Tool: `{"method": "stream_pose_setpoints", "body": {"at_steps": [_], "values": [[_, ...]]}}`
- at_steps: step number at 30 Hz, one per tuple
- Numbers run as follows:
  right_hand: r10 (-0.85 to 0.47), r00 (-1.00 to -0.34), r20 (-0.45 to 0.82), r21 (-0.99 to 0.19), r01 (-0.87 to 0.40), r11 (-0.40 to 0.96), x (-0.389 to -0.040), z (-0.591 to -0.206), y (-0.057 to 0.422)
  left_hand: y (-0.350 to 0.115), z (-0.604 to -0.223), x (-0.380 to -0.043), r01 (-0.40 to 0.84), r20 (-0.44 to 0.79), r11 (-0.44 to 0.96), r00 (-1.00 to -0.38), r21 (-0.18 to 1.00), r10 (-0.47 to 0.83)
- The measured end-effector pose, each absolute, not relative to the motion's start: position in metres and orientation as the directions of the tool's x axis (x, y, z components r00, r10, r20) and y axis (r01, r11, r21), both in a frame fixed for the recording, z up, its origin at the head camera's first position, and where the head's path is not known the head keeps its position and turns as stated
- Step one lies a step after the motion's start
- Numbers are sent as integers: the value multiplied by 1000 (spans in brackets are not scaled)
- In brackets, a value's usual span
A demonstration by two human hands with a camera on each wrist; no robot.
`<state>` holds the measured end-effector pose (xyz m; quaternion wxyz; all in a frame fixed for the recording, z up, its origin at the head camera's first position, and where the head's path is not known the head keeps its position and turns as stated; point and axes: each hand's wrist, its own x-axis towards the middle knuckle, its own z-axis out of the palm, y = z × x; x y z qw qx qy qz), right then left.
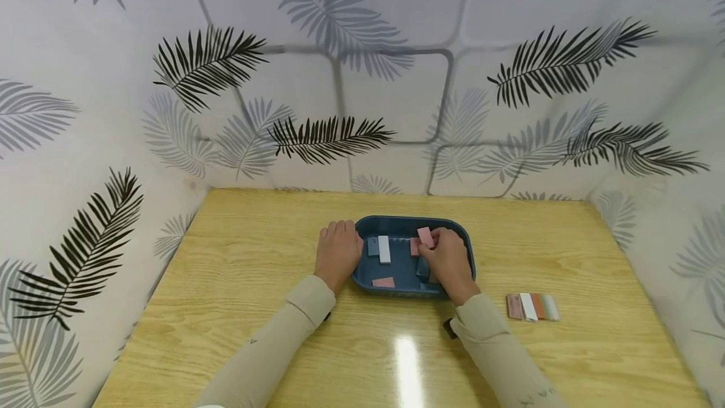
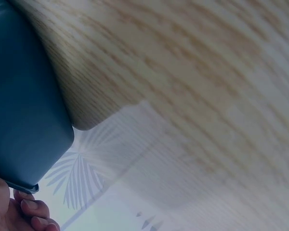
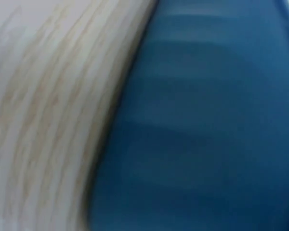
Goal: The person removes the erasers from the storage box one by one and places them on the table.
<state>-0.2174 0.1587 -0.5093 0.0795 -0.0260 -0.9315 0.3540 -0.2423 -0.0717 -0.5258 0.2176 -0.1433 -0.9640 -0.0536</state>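
Two bare hands at a blue plastic tray, oblong with rounded corners (image 1: 396, 226), sitting on a light wood-grain table (image 1: 249, 257). Right hand (image 1: 451, 262) is inside the right half of the tray, thumb and fingers pinched on a small pink rectangular block (image 1: 425, 236); gap is only block width. Block sits tilted, above the tray floor, below the far rim. Can't tell if it touches the darker pink block (image 1: 415, 246) right beside it.

Left hand (image 1: 340, 250) is at the tray's left end, fingers curled, holding the rim; left wrist view shows fingertips right at the lip. Right wrist view gives only blurred tray wall and table, no fingers.

Also in the tray: white oblong block (image 1: 384, 249) with a grey-blue block (image 1: 372, 246) just left of it, a flat pink piece (image 1: 383, 282) by the near wall, a dark blue block (image 1: 422, 267) partly behind the right hand.

Outside, on the table right of the tray, side-by-side row: reddish-brown block (image 1: 515, 306), second white block (image 1: 529, 307), orange block (image 1: 537, 306), pale greenish-white end piece (image 1: 550, 307), count there unclear. Patterned leaf-print wall covering (image 1: 396, 99) behind, beige sleeves (image 1: 272, 345) on both arms
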Motion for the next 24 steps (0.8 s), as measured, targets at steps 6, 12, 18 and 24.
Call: {"method": "stream_pose_setpoints", "body": {"at_steps": [6, 12, 18, 24], "values": [[106, -978, 180, -691, -50, 721, -202, -488, 170, -71, -524, -242, 289, 393, 955, -886, 59, 244], [150, -973, 173, -698, -14, 716, -179, -469, 196, -71, -523, -242, 289, 376, 954, -895, 75, 242], [192, -960, 203, -680, 3, 733, -157, -464, 242, -71, -523, -242, 288, 375, 955, -895, 77, 240], [228, -952, 203, -628, 52, 776, -133, -466, 288, -70, -525, -243, 297, 378, 952, -891, 69, 251]]}}
